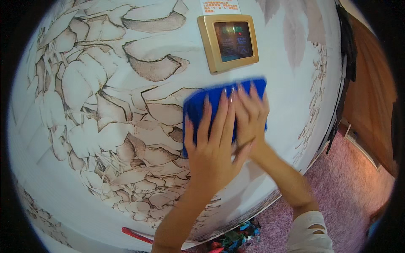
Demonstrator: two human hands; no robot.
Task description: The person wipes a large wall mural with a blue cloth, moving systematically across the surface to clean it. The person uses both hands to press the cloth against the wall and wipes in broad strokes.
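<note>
Both hands press a folded blue cloth (208, 95) flat against a white surface (278, 101) printed with brown flower drawings. My left hand (212, 148) lies on the cloth's left part with its fingers spread. On the right part rests my right hand (251, 120), its fingers close together and slightly blurred, near the left thumb. Just above the cloth is a gold-framed control panel (204, 46) with a dark lit display. A paper label (220, 7) bearing writing sits above the panel.
A red-handled item (136, 235) lies at the lower left edge, partly hidden by my left forearm. Colourful scraps (235, 237) lie at the bottom, beside pinkish carpet (335, 189). At the right are a brown panel (367, 91) and a black strip (346, 47).
</note>
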